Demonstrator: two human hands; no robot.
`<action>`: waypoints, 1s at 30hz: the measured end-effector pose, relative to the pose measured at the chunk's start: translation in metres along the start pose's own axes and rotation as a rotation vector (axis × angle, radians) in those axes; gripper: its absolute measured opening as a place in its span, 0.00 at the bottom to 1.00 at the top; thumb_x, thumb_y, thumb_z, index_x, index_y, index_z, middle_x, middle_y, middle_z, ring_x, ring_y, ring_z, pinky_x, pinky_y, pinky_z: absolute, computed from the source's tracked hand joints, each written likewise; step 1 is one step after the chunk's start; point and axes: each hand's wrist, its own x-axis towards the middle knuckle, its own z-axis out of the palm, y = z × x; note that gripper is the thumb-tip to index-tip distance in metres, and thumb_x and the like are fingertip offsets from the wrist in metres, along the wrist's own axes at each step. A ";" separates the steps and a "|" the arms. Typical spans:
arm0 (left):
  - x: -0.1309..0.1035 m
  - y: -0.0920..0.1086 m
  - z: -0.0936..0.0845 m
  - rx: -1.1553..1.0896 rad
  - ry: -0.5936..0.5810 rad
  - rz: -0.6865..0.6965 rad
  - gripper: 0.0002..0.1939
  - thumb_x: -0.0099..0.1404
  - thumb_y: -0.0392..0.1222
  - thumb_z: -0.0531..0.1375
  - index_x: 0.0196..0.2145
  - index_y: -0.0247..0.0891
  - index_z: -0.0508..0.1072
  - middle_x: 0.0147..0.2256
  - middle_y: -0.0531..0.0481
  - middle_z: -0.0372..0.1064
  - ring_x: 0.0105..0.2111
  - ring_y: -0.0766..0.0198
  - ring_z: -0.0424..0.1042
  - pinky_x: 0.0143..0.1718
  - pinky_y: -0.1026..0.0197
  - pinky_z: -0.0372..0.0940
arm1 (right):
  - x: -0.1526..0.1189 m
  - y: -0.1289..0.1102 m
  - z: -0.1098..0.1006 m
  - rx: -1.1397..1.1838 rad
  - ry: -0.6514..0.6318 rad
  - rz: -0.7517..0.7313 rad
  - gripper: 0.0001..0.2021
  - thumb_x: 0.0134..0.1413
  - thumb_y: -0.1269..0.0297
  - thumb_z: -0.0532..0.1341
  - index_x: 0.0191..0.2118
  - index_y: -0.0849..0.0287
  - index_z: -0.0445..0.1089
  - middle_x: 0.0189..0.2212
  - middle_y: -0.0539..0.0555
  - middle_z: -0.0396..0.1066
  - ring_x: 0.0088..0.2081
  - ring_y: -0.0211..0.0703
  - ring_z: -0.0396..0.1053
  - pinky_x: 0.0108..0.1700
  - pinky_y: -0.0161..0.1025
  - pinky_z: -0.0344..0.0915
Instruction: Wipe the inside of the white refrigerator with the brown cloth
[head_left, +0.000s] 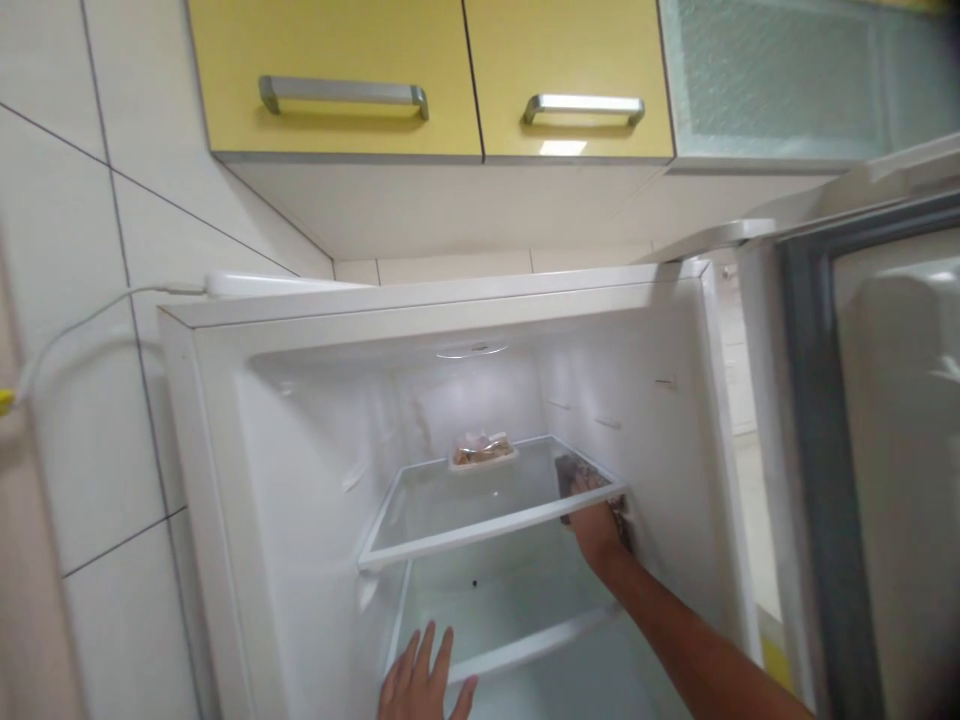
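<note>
Inside an open white fridge, my right hand (592, 515) reaches in at the right side, below the upper glass shelf (450, 510). It presses a dark patterned cloth (624, 520) against the right wall; part of the cloth and the fingers show through the glass. My left hand (424, 675) is at the bottom, fingers spread, holding nothing, close to the front left of the lower shelf (532, 645). A small tray of wrapped food (482, 452) sits at the back of the upper shelf.
The fridge door (810, 420) stands open at the right. Yellow cabinets (337, 50) with metal handles hang above the fridge. A white cable (82, 318) runs along the tiled wall at the left.
</note>
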 end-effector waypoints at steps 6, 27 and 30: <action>0.009 0.007 -0.019 -0.102 -0.200 -0.136 0.25 0.65 0.59 0.56 0.55 0.48 0.75 0.54 0.46 0.77 0.52 0.50 0.76 0.49 0.49 0.72 | -0.044 0.007 -0.086 -0.139 -0.121 -0.033 0.26 0.51 0.83 0.49 0.52 0.65 0.75 0.56 0.62 0.75 0.61 0.50 0.69 0.67 0.48 0.61; 0.082 -0.022 -0.082 -1.256 -0.529 -1.065 0.31 0.55 0.55 0.62 0.52 0.35 0.74 0.60 0.34 0.70 0.63 0.45 0.66 0.68 0.44 0.56 | -0.070 0.008 -0.115 0.318 -0.242 0.081 0.18 0.49 0.82 0.53 0.36 0.62 0.78 0.45 0.66 0.80 0.54 0.55 0.73 0.61 0.55 0.66; 0.105 -0.034 -0.105 -1.434 -0.505 -1.324 0.31 0.59 0.54 0.61 0.56 0.36 0.69 0.63 0.32 0.66 0.65 0.47 0.63 0.65 0.44 0.60 | -0.054 0.000 -0.100 0.536 -0.239 0.234 0.16 0.49 0.79 0.54 0.36 0.59 0.78 0.46 0.63 0.80 0.54 0.53 0.73 0.61 0.52 0.65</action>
